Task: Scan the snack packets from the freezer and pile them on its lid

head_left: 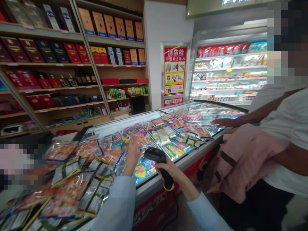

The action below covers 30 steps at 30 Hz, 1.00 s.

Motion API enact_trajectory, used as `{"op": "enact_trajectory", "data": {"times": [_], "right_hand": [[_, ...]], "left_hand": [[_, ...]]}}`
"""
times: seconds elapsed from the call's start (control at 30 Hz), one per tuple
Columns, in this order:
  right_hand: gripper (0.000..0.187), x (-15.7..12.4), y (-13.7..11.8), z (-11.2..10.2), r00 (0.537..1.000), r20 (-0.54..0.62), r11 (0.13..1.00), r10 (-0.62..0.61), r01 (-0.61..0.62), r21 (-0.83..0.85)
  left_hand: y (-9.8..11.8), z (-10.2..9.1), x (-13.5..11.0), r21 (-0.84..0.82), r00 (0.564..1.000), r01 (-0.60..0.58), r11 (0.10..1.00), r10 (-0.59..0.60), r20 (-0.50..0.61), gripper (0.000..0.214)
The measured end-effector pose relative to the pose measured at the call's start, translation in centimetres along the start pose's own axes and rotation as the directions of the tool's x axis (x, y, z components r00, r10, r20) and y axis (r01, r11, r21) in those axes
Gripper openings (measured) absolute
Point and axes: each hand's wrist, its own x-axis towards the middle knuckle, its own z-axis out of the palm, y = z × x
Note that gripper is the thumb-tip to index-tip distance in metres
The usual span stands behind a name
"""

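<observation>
In my right hand is a black handheld barcode scanner with a yellow ring at its base, fingers wrapped round its grip and its head turned left. My left hand holds up a clear plastic food packet with orange-pink contents. A white barcode label on it faces the scanner, a short distance apart. Under both hands lies a glass-topped chest freezer with colourful packs inside. Similar packets are heaped at the left, with dark green and silver packs among them.
To the right stands a person in a white shirt, a pink garment over one arm and a hand above the freezer. Shelves of boxed bottles line the left wall. Behind is a lit open fridge. The scanner's cable hangs down.
</observation>
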Motion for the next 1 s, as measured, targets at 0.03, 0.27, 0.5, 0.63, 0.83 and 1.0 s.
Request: {"op": "enact_trajectory", "data": {"times": [0.03, 0.27, 0.5, 0.63, 0.83, 1.0], "right_hand": [[0.014, 0.1, 0.0, 0.0, 1.0, -0.004, 1.0, -0.002, 0.002, 0.013], [0.017, 0.0, 0.2, -0.3, 0.997, -0.04, 0.972, -0.062, 0.069, 0.225], [0.023, 0.8, 0.0, -0.3, 0.99, 0.011, 0.885, -0.143, 0.123, 0.449], [0.022, 1.8, 0.1, 1.8, 0.984, 0.081, 0.877, -0.158, 0.102, 0.47], [0.021, 2.3, 1.3, 4.5, 0.983, 0.15, 0.89, -0.106, 0.027, 0.455], [0.024, 2.2, 1.8, 4.3, 0.974, 0.182, 0.873, -0.134, 0.029, 0.487]], "left_hand": [[0.0, 0.0, 0.0, -0.004, 1.0, -0.009, 1.0, 0.009, -0.008, 0.07], [0.4, 0.0, 0.0, -0.054, 0.999, -0.013, 0.998, 0.011, -0.044, 0.072], [2.0, -7.9, 0.3, 0.083, 0.964, 0.145, 0.986, -0.122, -0.234, 0.069], [-0.5, -16.4, -0.5, 0.326, 0.893, 0.286, 0.901, -0.127, -0.432, 0.076], [-6.7, -20.7, -3.3, 0.562, 0.868, 0.477, 0.676, -0.259, -0.425, 0.077], [-6.6, -20.3, -4.9, 0.493, 0.838, 0.529, 0.691, -0.33, -0.435, 0.075]]}}
